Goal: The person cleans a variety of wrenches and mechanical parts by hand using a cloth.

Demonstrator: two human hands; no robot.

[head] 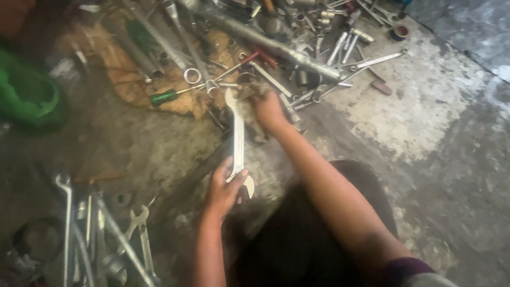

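Here the left hand holds a large open-ended spanner near its lower end, fingers curled around the shank so that the tool stands roughly upright, its upper jaw pointing toward the heap of tools at the far edge of the floor. The lower jaw of the spanner shows just below the fist. The right hand reaches further out, to the near fringe of that heap, with its fingers bent down over something small and dark; motion blur hides what it is and whether the fingers have closed on it, so I cannot tell.

To do this well, the grip on the spanner looks best kept firm and low on the shank, leaving the upper jaw free and steady, while the right hand picks among the loose pieces with care, since sockets, rods and wrenches lie tangled and one pulled piece could drag others.

The spanner's upper jaw sits just beside the right hand, on its left. A green-handled screwdriver lies on a brown rag further left. A long steel pipe crosses the heap. A second cluster of wrenches lies at the near left corner, and a green container sits at the left edge.
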